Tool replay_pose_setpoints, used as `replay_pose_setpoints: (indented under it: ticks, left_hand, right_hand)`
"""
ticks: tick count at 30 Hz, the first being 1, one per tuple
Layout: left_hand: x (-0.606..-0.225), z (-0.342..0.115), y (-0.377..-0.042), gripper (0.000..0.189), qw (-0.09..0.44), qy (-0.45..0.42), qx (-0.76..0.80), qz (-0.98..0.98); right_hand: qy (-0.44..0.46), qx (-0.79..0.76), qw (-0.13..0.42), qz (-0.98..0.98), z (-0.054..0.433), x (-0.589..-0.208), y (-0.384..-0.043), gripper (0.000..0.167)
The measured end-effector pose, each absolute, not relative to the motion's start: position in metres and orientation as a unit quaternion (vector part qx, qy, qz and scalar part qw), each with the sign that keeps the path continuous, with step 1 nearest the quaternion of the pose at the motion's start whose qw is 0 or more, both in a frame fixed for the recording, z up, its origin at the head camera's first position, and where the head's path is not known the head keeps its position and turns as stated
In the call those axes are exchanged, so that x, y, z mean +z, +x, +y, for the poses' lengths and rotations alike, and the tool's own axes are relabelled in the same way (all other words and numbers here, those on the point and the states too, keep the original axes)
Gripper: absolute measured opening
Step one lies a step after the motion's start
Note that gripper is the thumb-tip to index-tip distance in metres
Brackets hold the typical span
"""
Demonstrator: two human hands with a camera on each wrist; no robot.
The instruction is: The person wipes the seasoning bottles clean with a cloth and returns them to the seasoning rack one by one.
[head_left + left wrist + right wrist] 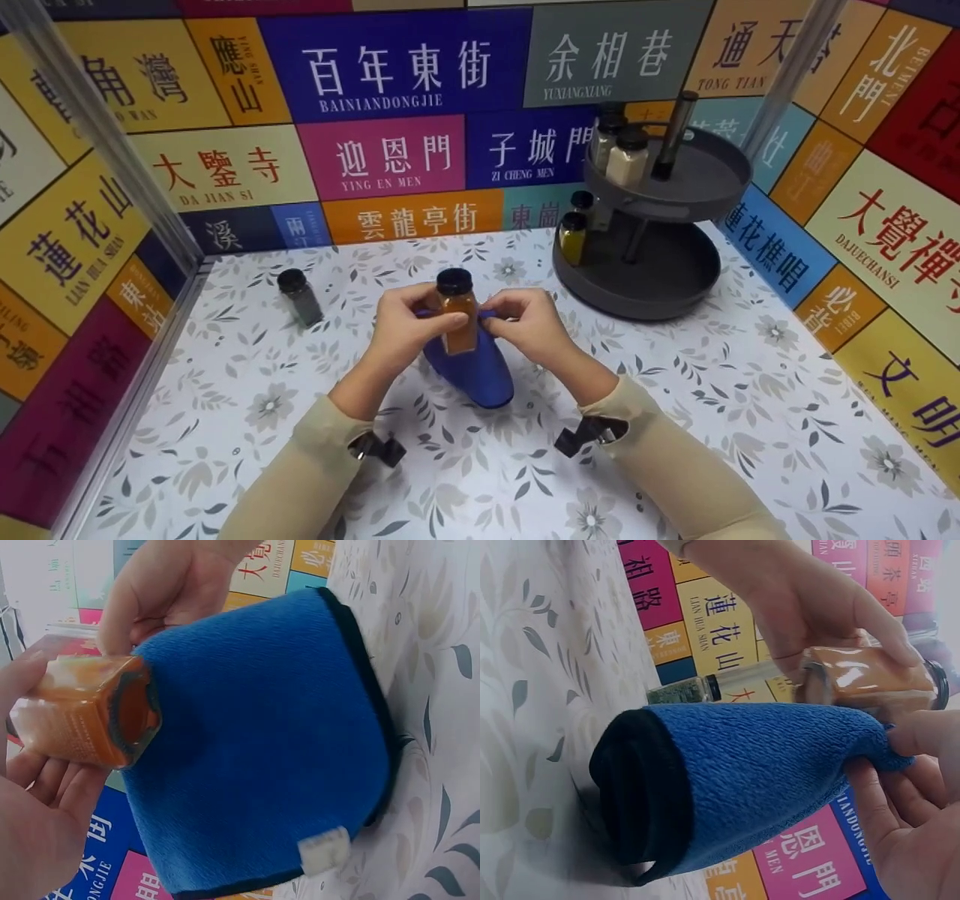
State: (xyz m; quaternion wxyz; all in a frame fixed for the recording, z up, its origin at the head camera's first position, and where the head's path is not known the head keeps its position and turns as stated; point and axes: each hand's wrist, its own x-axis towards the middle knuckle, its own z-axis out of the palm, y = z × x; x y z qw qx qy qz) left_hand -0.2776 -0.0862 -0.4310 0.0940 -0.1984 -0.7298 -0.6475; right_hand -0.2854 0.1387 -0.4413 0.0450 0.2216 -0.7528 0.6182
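My left hand (405,322) grips a square glass spice jar (459,330) with a black lid and orange-brown powder inside, thumb across its front. Just behind the jar hangs a folded blue cloth (480,375) with dark edging and a small white tag, seen large in the left wrist view. The fingers and thumb of my right hand (531,326) pinch the cloth's upper edge, bunching it there. In the right wrist view the jar (877,675) lies close beside the cloth (765,772), its base toward the cloth's side.
A jar of dark green herbs (301,300) stands on the flower-patterned table (270,465) at the left. At the back right stands a dark two-tier round rack (637,292) with several black-lidded jars on its left side. Panels with Chinese lettering (405,67) wall in the table.
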Motion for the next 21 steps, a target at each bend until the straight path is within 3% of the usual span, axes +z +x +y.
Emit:
replay_pose_setpoints:
  ticks: [11,21]
  left_hand:
    - [-0.433,-0.086,-0.282,0.021,0.154,-0.143,-0.645,-0.735]
    - [-0.442,-0.077,-0.281,0.018,0.085,-0.183,-0.633,-0.747]
  right_hand:
    - [0.246,0.58,0.051,-0.775,0.141,-0.436,-0.283,0.015]
    - [0.224,0.629,0.129,-0.733,0.146,-0.429,-0.279,0.013]
